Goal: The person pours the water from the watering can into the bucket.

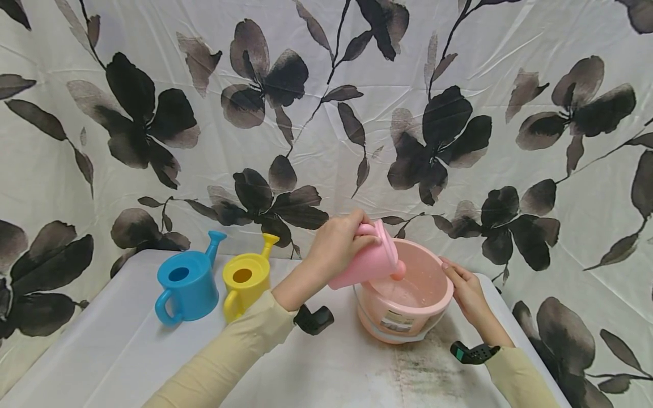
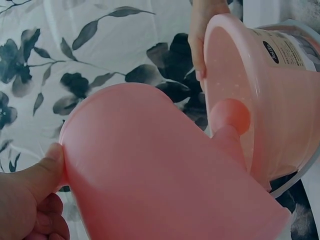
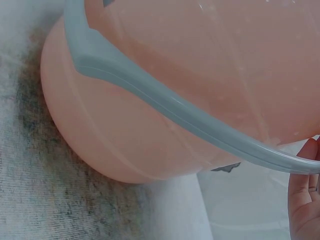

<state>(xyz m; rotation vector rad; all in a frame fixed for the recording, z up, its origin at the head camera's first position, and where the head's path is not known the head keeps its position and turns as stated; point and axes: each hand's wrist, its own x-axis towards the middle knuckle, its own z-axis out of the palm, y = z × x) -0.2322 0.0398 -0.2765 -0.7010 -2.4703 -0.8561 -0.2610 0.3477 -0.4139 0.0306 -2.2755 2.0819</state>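
My left hand (image 1: 334,246) grips a pink watering can (image 1: 363,265) by its handle. The can is tilted, its round spout head (image 1: 399,271) dipping inside the rim of a light pink bucket (image 1: 419,322). In the left wrist view the can's body (image 2: 135,160) fills the middle, with my thumb (image 2: 47,162) on the handle side. My right hand (image 1: 470,296) holds the bucket's right rim. Droplets show on the bucket's inner wall. The bucket's grey carrying handle (image 3: 175,107) hangs down around its outside.
Left of the bucket, a blue watering can (image 1: 196,292) and a yellow watering can (image 1: 253,283) stand upright on the white table (image 1: 112,345). A dark stain (image 1: 433,368) marks the table in front of the bucket. Behind hangs a flower-patterned cloth (image 1: 352,68).
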